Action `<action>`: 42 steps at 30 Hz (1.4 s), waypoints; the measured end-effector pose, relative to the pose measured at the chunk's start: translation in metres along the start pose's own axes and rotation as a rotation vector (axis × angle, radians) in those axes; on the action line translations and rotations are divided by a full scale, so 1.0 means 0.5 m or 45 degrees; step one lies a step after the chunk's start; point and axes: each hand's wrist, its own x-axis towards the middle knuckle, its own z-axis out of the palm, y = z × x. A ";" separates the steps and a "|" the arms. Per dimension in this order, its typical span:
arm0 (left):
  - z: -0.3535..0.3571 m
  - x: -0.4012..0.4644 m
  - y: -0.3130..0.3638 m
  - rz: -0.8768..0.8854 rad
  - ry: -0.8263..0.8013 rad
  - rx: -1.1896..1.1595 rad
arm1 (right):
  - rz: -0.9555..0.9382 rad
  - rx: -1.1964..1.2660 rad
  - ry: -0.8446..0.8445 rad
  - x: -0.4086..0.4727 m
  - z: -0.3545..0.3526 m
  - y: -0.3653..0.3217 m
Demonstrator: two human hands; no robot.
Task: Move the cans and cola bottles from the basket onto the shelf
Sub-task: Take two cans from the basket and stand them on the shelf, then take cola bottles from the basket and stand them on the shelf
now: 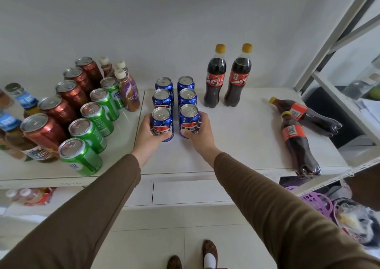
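Note:
Blue cola cans stand in two short rows on the white shelf (236, 155). My left hand (148, 137) grips the front left blue can (162, 122). My right hand (200, 133) grips the front right blue can (189, 118). Both cans rest upright on the shelf. Behind them stand more blue cans (162, 98). Two cola bottles (216, 77) with yellow caps stand upright at the back. Two more cola bottles (296, 143) lie on their sides at the shelf's right end. The purple basket (316, 203) sits low at the right, partly hidden under the shelf.
Rows of green cans (90, 133) and red cans (47, 133) fill the shelf's left part, with coffee bottles (128, 92) behind and jars (20, 102) at the far left. A white shelf post (329, 42) rises at the right. Tiled floor and my feet lie below.

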 end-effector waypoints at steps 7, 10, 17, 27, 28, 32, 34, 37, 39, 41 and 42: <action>0.009 -0.001 0.005 0.017 0.025 -0.023 | 0.029 -0.023 0.028 -0.002 0.008 -0.002; 0.012 -0.005 0.005 0.042 0.042 -0.006 | 0.042 -0.048 0.046 -0.007 0.010 -0.001; -0.003 -0.061 -0.024 -0.013 0.084 0.075 | 0.106 -0.150 0.198 -0.075 -0.001 0.015; -0.026 -0.274 -0.036 0.136 0.337 0.530 | -0.157 -0.281 0.085 -0.220 0.018 0.039; -0.028 -0.305 -0.041 0.137 0.377 0.555 | -0.229 -0.317 0.013 -0.244 0.021 0.041; -0.042 -0.458 -0.079 0.058 0.479 0.604 | -0.487 -0.484 -0.230 -0.362 0.044 0.061; -0.059 -0.543 -0.096 0.002 0.554 0.660 | -0.556 -0.562 -0.349 -0.426 0.063 0.064; -0.107 -0.673 -0.117 -0.106 0.696 0.775 | -0.666 -0.678 -0.546 -0.522 0.106 0.053; -0.151 -0.763 -0.123 -0.183 0.805 0.829 | -0.746 -0.715 -0.671 -0.594 0.144 0.034; -0.198 -0.860 -0.128 -0.265 0.911 0.868 | -0.840 -0.714 -0.777 -0.676 0.186 0.016; -0.221 -0.911 -0.130 -0.296 0.958 0.883 | -0.879 -0.704 -0.828 -0.721 0.208 0.008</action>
